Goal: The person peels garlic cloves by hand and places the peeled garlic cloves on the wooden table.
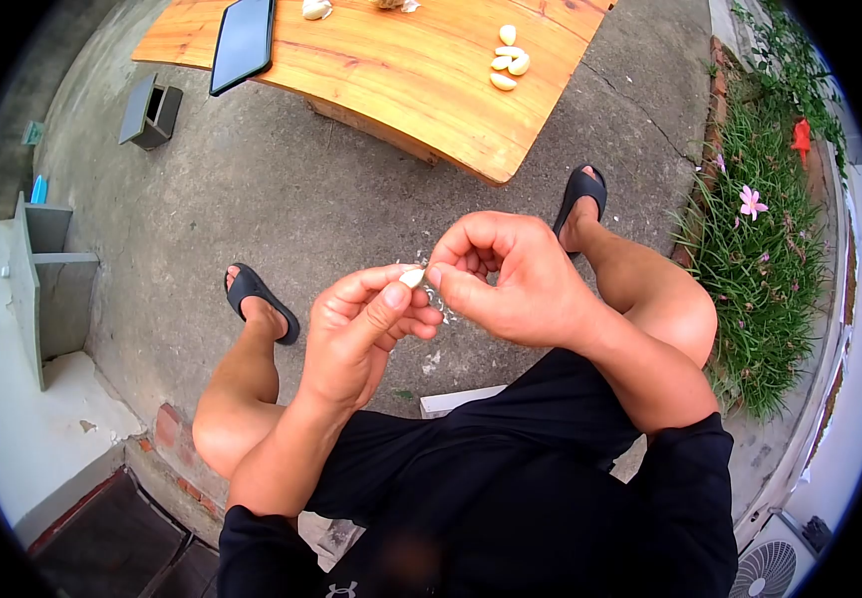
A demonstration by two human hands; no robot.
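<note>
I saw the left hand [351,334] pinching a garlic clove [412,278] between thumb and fingertips. The right hand [521,281] was curled, its thumb and forefinger drawn together right beside the clove; whether they gripped it, I couldn't tell. Beyond both hands, well apart from them, five peeled cloves [520,65] lay clustered on the wooden desk [391,85], and a phone [244,45] lay toward its left.
</note>
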